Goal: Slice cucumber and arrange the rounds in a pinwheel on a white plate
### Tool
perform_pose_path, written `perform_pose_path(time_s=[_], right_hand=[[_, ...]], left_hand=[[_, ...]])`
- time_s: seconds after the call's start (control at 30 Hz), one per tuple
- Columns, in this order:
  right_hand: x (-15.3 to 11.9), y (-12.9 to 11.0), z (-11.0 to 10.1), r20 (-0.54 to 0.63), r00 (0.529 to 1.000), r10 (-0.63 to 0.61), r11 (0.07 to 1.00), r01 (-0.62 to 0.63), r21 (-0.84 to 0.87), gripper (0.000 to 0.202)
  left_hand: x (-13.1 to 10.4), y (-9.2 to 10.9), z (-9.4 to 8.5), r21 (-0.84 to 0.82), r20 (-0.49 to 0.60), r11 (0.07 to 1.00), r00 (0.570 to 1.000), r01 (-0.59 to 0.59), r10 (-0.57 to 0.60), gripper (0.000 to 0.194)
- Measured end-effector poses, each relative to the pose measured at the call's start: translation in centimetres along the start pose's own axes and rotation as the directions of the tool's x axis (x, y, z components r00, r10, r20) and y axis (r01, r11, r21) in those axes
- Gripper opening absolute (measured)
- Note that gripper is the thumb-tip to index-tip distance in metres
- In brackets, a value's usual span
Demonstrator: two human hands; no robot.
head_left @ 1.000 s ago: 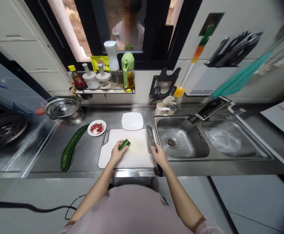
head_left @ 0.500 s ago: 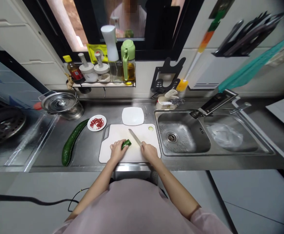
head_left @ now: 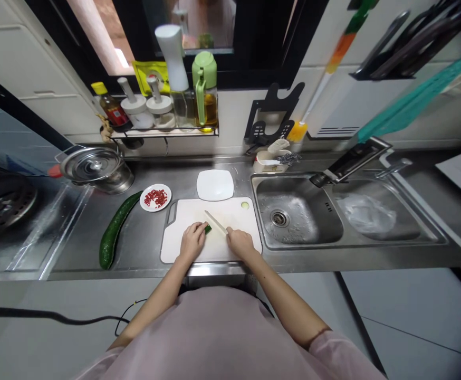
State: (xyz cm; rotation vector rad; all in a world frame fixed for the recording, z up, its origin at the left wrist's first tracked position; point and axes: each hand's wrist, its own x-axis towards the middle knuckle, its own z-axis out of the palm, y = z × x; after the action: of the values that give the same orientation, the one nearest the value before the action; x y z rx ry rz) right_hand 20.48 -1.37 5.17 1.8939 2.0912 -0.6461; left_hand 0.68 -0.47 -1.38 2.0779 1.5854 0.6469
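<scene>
Fingers of the left hand (head_left: 193,240) are curled over a cucumber piece (head_left: 208,229) mid-board; the knife (head_left: 215,222) is gripped by the right hand (head_left: 240,243). Bare cutting board (head_left: 183,211) is left between the near edge and the white plate (head_left: 215,185).

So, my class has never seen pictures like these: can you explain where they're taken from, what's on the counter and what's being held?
There is no robot here, just a person's two bare hands, seen by a camera worn on the head, looking forward and down. The left hand holds a short green piece, mostly hidden; the right hand grips a knife. Under them is a white cutting board, with a pale slice near its far right corner. Behind it sits a white dish. To the left are a small plate of red bits and a long green vegetable.
</scene>
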Motion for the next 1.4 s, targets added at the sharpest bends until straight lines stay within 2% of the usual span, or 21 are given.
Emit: perform_pose_path(time_s=[0.47, 0.7, 0.8, 0.9, 1.0, 1.4], right_hand=[[-0.8, -0.9, -1.7, -0.030, 0.999, -0.032, 0.998, 0.034, 0.056, 0.028], [-1.1, -2.1, -1.6, -0.018, 0.999, -0.045, 0.998, 0.046, 0.054, 0.028], [-1.2, -2.3, -1.5, -0.014, 0.999, -0.037, 0.998, 0.038, 0.049, 0.027], [-1.4, -2.5, -1.6, -0.014, 0.999, -0.032, 0.999, 0.033, 0.044, 0.027], [-1.5, -2.8, -1.6, -0.016, 0.999, -0.031, 0.999, 0.032, 0.043, 0.027], [-1.3, -3.5, -0.7, 0.002, 0.999, -0.045, 0.998, 0.044, 0.052, 0.026]], left_hand=[[-0.3, -1.0, 1.5, -0.056, -0.081, 0.998, 0.996, -0.026, 0.022, 0.034], [-0.3, -1.3, 1.7, -0.034, -0.099, 0.999, 0.995, -0.037, 0.034, 0.033], [-0.3, -1.6, 2.0, -0.036, -0.169, 0.993, 0.980, -0.109, 0.101, 0.031], [-0.3, -1.8, 2.2, -0.023, -0.262, 0.978, 0.945, -0.207, 0.194, 0.030], [-0.2, -1.9, 2.3, -0.001, -0.305, 0.967, 0.921, -0.255, 0.243, 0.030], [0.0, -2.1, 2.8, -0.012, -0.292, 0.974, 0.932, -0.227, 0.214, 0.028]])
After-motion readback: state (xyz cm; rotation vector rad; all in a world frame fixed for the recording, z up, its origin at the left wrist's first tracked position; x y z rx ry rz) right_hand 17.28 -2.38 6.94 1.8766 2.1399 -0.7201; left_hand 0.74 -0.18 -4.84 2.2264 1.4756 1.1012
